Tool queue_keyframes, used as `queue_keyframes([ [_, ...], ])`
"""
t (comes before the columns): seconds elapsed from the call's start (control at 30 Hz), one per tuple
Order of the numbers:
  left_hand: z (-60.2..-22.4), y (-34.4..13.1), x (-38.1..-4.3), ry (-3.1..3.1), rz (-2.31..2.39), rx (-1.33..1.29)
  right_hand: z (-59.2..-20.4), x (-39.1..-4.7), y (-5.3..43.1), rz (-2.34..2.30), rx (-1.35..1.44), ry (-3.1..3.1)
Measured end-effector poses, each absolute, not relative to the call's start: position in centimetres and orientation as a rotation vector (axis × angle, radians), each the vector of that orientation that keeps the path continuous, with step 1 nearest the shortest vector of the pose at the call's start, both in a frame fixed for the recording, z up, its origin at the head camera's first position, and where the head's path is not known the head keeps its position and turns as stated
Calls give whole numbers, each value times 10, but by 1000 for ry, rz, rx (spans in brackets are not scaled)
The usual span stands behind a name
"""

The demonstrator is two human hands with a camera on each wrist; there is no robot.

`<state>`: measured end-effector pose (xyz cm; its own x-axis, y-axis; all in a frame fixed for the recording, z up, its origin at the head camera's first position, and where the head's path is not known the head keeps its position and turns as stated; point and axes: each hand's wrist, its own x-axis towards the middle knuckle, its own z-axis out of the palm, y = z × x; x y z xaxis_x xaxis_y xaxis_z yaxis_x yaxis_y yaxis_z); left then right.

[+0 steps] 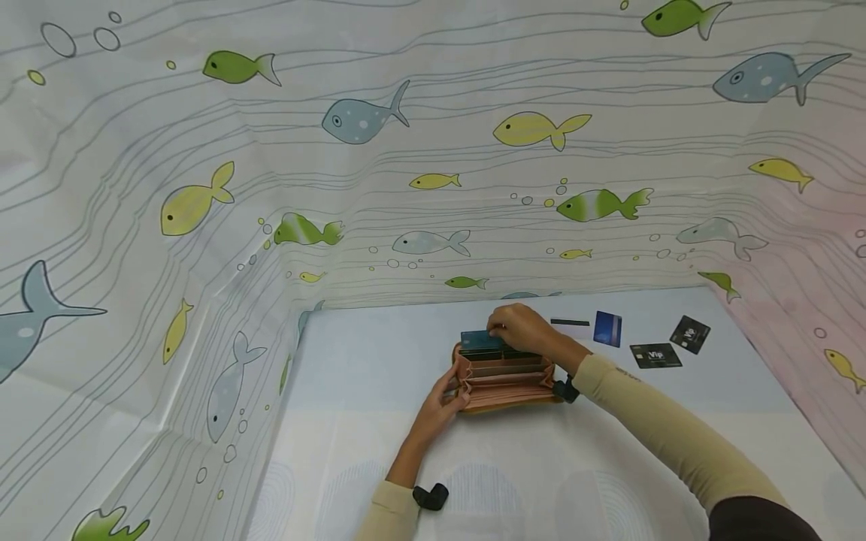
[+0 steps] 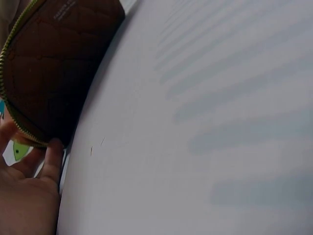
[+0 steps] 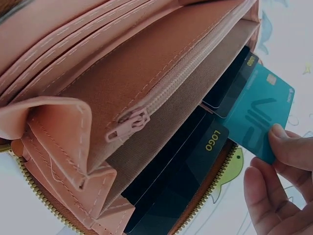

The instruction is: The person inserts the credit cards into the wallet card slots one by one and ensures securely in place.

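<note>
An open brown zip-around wallet [image 1: 509, 379] stands on the table, its pink-tan inner pockets spread. My left hand [image 1: 436, 412] holds the wallet's left end, and in the left wrist view the fingertips [image 2: 55, 149] grip its zip edge. With thumb and fingers, my right hand [image 1: 522, 327] pinches a teal VIP card [image 3: 266, 105] at the wallet's far side. That card's lower part lies against the far row of slots. Dark cards [image 3: 193, 174] marked LOGO sit in those slots beside it. A pink zip pull [image 3: 128, 125] hangs at the middle compartment.
Right of the wallet lie a blue card [image 1: 607, 329], two black VIP cards [image 1: 656, 355] and a thin dark-striped card [image 1: 570, 322]. A fish-printed sheet [image 1: 433, 210] rises behind the table [image 1: 365, 361] and along both sides.
</note>
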<state>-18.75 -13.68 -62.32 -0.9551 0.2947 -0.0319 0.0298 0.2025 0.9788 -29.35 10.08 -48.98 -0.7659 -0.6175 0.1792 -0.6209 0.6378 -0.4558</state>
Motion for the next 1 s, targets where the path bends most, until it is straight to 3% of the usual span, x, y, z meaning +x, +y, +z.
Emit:
queue_keyframes([
  [1.0, -615, -134, -186, 2249, 1816, 327, -486, -301, 93, 668, 1184, -2871],
])
